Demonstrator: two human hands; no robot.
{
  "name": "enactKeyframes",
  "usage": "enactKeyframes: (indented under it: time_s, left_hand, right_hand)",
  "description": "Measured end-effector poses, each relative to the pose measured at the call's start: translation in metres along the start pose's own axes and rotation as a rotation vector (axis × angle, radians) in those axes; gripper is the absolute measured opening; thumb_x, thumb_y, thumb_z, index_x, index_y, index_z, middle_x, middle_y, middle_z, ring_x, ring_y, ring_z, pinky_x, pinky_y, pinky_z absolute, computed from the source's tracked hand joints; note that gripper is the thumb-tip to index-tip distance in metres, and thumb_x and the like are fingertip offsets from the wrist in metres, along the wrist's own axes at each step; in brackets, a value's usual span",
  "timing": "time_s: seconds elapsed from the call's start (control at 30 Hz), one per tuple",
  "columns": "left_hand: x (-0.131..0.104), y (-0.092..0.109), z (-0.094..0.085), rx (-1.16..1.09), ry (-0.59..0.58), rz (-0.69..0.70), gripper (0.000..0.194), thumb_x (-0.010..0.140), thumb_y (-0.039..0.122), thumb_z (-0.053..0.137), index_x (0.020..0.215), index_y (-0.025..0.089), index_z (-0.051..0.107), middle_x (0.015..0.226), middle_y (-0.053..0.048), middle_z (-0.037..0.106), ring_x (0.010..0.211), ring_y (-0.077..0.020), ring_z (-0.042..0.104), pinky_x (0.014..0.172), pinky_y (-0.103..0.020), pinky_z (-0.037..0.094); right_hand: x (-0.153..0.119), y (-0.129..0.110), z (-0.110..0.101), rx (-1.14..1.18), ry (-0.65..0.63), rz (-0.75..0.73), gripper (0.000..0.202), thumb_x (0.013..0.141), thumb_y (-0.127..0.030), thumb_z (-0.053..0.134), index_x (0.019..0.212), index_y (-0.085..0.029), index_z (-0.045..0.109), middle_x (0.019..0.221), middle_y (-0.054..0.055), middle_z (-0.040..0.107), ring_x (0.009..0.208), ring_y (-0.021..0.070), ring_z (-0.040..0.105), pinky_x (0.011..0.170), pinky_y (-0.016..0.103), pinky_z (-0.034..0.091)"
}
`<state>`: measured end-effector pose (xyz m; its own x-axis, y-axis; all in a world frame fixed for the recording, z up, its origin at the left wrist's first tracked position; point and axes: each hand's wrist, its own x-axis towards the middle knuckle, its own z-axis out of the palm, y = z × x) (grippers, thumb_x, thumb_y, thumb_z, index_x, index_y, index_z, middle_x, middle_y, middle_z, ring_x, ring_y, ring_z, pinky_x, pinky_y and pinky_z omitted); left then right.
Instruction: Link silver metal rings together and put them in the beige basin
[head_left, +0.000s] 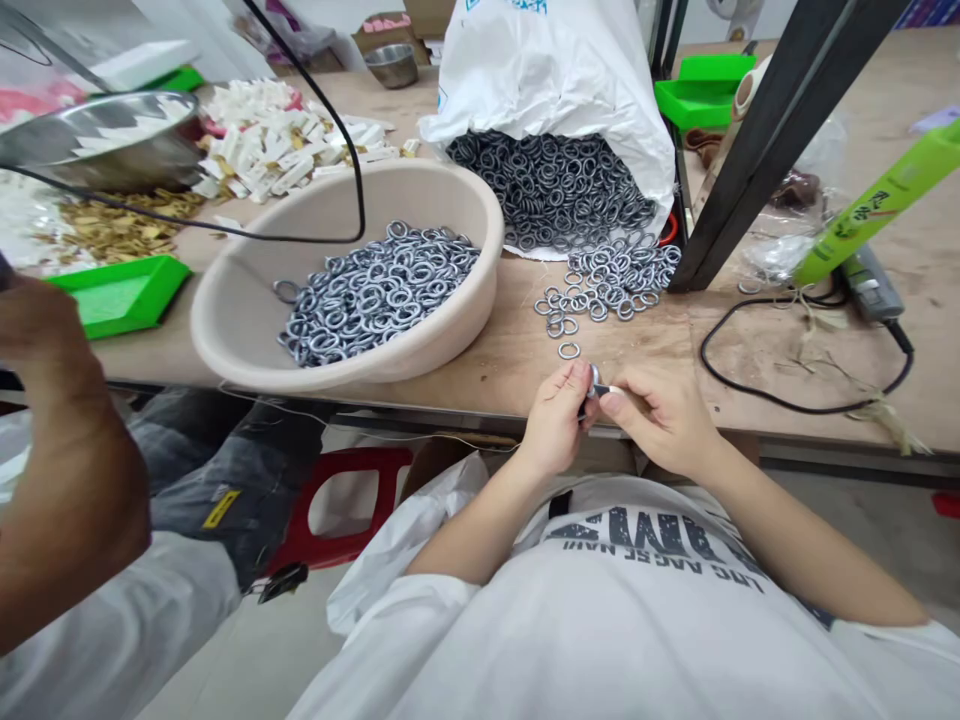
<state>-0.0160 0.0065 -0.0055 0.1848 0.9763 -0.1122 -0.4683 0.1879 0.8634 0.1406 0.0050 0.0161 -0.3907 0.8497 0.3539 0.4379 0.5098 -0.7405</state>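
Note:
Between the thumb and fingers of my left hand (pixel 555 420) is a grey metal ring (pixel 595 376), mostly covered by the fingertips. My right hand (pixel 667 415) pinches a small dark strip-like piece (pixel 602 390) against that ring; its exact kind cannot be made out. Both hands meet just over the table's front edge. Nearest to them on the wood lies a single loose ring (pixel 569 351). Behind it, more loose rings (pixel 611 280) spread out from the mouth of a white sack (pixel 555 80). A beige basin (pixel 225 330) to the left holds many similar rings.
A dark metal post (pixel 757 170) rises at the right, near a black cable (pixel 705 350) and a green-yellow packet (pixel 885 200). White pieces (pixel 277 150), a steel bowl (pixel 127 150) and a green tray (pixel 124 295) stand left. A co-worker's arm (pixel 67 470) is close by.

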Motion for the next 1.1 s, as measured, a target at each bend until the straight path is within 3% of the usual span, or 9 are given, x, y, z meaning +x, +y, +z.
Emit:
enactKeyframes:
  time_s: [0.27, 0.47, 0.57, 0.63, 0.7, 0.83, 0.97, 1.1]
  left_hand:
    - [-0.002, 0.003, 0.002, -0.053, 0.03, -0.055, 0.042, 0.085, 0.052, 0.068, 0.071, 0.017, 0.049, 0.054, 0.007, 0.039, 0.044, -0.0051, 0.032, 0.042, -0.019, 0.024]
    - [-0.019, 0.004, -0.011, -0.033, -0.225, -0.107, 0.043, 0.09, 0.049, 0.062, 0.067, 0.016, 0.047, 0.053, 0.004, 0.041, 0.045, -0.0053, 0.035, 0.045, -0.02, 0.026]
    - [-0.02, 0.014, -0.029, 0.005, -0.07, -0.045, 0.04, 0.088, 0.049, 0.065, 0.069, 0.016, 0.052, 0.055, 0.003, 0.047, 0.045, -0.0054, 0.039, 0.045, -0.019, 0.028]
    - [-0.017, 0.023, -0.042, 0.058, 0.05, 0.012, 0.035, 0.085, 0.047, 0.069, 0.076, 0.015, 0.06, 0.059, 0.001, 0.054, 0.046, -0.0058, 0.043, 0.044, -0.019, 0.029]
    - [-0.013, 0.031, -0.052, 0.088, 0.128, 0.057, 0.031, 0.083, 0.045, 0.072, 0.088, 0.014, 0.068, 0.062, 0.0, 0.059, 0.046, -0.0057, 0.045, 0.043, -0.018, 0.03]
    - [-0.005, 0.033, -0.059, 0.062, 0.205, 0.06, 0.034, 0.081, 0.038, 0.073, 0.107, 0.016, 0.07, 0.065, 0.0, 0.061, 0.047, -0.0057, 0.047, 0.043, -0.017, 0.032]
    - [0.005, 0.029, -0.054, -0.044, 0.21, -0.002, 0.026, 0.081, 0.039, 0.07, 0.092, 0.016, 0.064, 0.076, -0.002, 0.066, 0.048, -0.0059, 0.05, 0.04, -0.017, 0.03]
    - [0.011, 0.033, -0.047, -0.18, 0.194, -0.092, 0.031, 0.076, 0.039, 0.075, 0.084, 0.016, 0.055, 0.07, 0.004, 0.056, 0.048, -0.0039, 0.046, 0.039, -0.015, 0.027]
  right_hand:
    - [0.0, 0.001, 0.008, -0.113, -0.018, -0.004, 0.037, 0.099, -0.042, 0.053, 0.07, -0.019, 0.053, 0.065, -0.002, 0.05, 0.06, 0.011, 0.045, 0.06, 0.028, 0.028]
    - [0.028, 0.035, 0.003, -0.125, 0.167, 0.28, 0.047, 0.102, -0.054, 0.039, 0.072, -0.021, 0.053, 0.061, -0.002, 0.048, 0.06, 0.0145, 0.048, 0.058, 0.028, 0.031]
    - [0.045, 0.031, 0.011, -0.301, 0.018, 0.178, 0.033, 0.098, -0.051, 0.05, 0.098, -0.022, 0.066, 0.088, 0.004, 0.067, 0.081, 0.0206, 0.061, 0.067, 0.03, 0.038]
    - [0.054, 0.022, 0.021, -0.442, -0.117, 0.133, 0.03, 0.094, -0.045, 0.059, 0.113, -0.023, 0.067, 0.111, 0.008, 0.068, 0.096, 0.0256, 0.064, 0.072, 0.032, 0.041]
    - [0.062, 0.017, 0.029, -0.567, -0.209, 0.175, 0.029, 0.094, -0.039, 0.059, 0.115, -0.021, 0.067, 0.119, 0.012, 0.066, 0.098, 0.0286, 0.065, 0.072, 0.034, 0.042]
    - [0.065, 0.021, 0.031, -0.597, -0.172, 0.229, 0.029, 0.098, -0.031, 0.05, 0.121, -0.019, 0.064, 0.114, 0.014, 0.065, 0.099, 0.0292, 0.064, 0.076, 0.036, 0.044]
    - [0.059, 0.026, 0.028, -0.566, -0.143, 0.215, 0.032, 0.098, -0.036, 0.05, 0.124, -0.021, 0.062, 0.118, 0.013, 0.063, 0.101, 0.029, 0.064, 0.079, 0.036, 0.045]
    - [0.06, 0.03, 0.032, -0.614, -0.184, 0.273, 0.033, 0.096, -0.036, 0.053, 0.125, -0.022, 0.061, 0.118, 0.014, 0.065, 0.096, 0.0304, 0.065, 0.076, 0.037, 0.046]
